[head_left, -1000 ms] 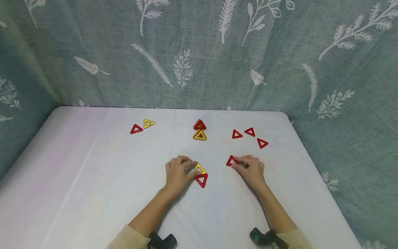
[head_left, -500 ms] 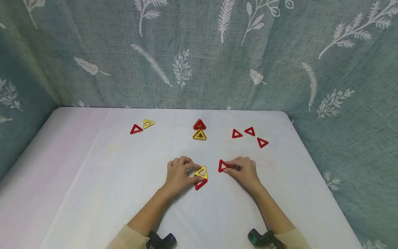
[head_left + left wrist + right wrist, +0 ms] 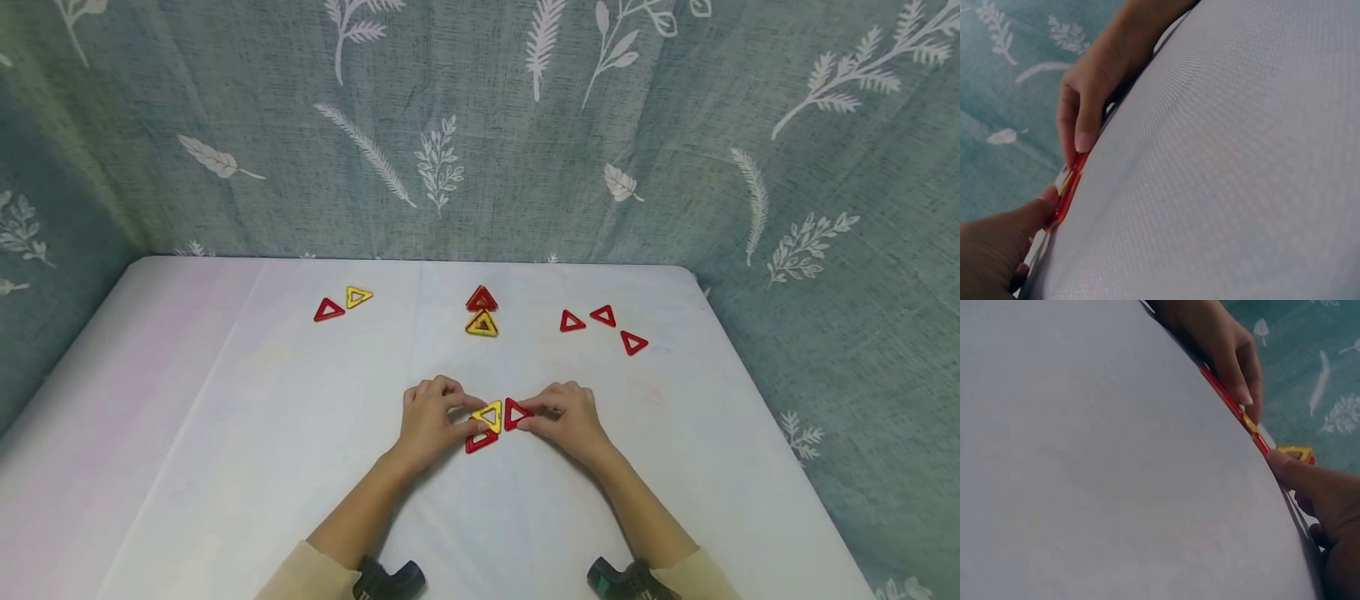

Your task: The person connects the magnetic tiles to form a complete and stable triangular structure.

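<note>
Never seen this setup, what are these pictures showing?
No machine, just a person. The widest picture comes from a head-worn camera, the tilted ones from each wrist. Flat hollow triangles lie on a white table: a red and yellow pair at left, a red and yellow group in the middle, three red triangles at right. The bare left hand pinches a yellow triangle, a red triangle at its near side; the bare right hand pinches another red triangle beside the yellow.

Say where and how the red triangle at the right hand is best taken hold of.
Pinch the red triangle from the right, probably by its right-pointing corner, as the right hand does: the straight left edge faces the yellow triangle and is better left uncovered.
</note>
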The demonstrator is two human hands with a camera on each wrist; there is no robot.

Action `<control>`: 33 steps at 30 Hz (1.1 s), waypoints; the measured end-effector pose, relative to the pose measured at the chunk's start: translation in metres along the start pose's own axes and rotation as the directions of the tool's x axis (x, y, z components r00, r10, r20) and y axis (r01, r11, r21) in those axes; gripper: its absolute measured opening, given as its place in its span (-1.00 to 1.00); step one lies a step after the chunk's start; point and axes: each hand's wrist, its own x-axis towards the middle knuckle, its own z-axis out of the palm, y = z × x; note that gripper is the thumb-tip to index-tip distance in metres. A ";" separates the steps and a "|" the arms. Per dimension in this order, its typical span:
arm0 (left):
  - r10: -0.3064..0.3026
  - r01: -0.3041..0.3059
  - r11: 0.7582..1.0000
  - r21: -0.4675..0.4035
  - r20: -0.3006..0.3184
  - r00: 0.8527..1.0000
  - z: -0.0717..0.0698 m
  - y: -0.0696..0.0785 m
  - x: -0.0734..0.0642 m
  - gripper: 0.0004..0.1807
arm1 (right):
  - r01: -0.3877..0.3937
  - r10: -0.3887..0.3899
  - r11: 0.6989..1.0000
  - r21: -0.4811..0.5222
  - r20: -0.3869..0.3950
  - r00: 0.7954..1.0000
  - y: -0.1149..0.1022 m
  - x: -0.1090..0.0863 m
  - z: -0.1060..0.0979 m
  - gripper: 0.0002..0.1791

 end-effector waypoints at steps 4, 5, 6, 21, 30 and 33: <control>-0.014 0.014 1.000 -0.003 0.000 1.000 0.000 0.001 0.000 -0.71 | 0.024 -0.024 1.000 0.007 0.006 1.000 -0.003 -0.002 0.004 -0.70; -0.019 0.019 1.000 -0.005 0.000 1.000 -0.001 0.001 0.000 -0.71 | 0.024 -0.024 1.000 0.012 0.002 1.000 -0.004 -0.002 0.005 -0.70; -0.020 0.020 1.000 -0.005 -0.003 1.000 -0.001 0.002 0.000 -0.71 | 0.025 -0.025 1.000 0.013 -0.004 1.000 -0.004 -0.002 0.005 -0.71; 0.093 -0.095 0.988 0.124 0.024 0.995 0.002 -0.001 -0.002 -0.35 | -0.007 0.007 0.999 0.041 0.016 1.000 -0.003 -0.004 0.003 -0.73; 0.062 -0.066 0.993 0.099 0.038 0.997 0.000 -0.001 -0.004 -0.43 | -0.032 0.032 0.990 0.139 0.005 0.999 0.003 -0.009 -0.008 -0.79; 0.071 -0.074 0.994 0.085 0.039 0.997 0.000 0.000 -0.004 -0.45 | -0.030 0.036 0.985 0.169 -0.035 0.999 0.009 -0.009 -0.015 -0.79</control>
